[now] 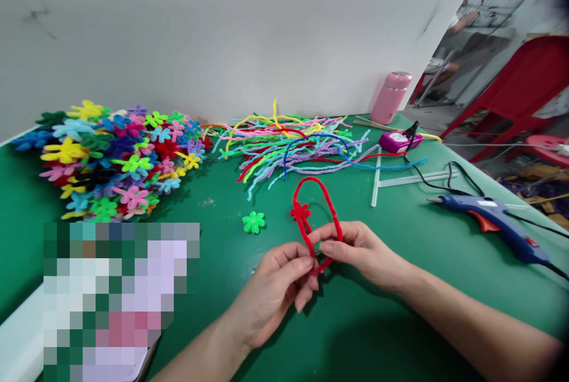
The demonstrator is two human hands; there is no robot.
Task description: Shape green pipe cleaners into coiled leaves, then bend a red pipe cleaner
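Note:
A red pipe cleaner (328, 201) is bent into a tall loop with a small red flower shape (300, 212) on its left side. My left hand (275, 287) pinches the lower end of the loop, fingers curled around it. My right hand (360, 249) grips the same loop from the right, thumb and fingers closed on its lower part. Both hands meet above the green table (400, 323). A finished green flower (253, 222) lies just left of the hands.
A heap of coloured pipe-cleaner flowers (111, 160) fills the back left. Loose straight pipe cleaners (288, 145) lie in the middle. A blue glue gun (493, 219), glue sticks (415, 179), a pink box (399, 141) and a pink bottle (390, 98) stand to the right.

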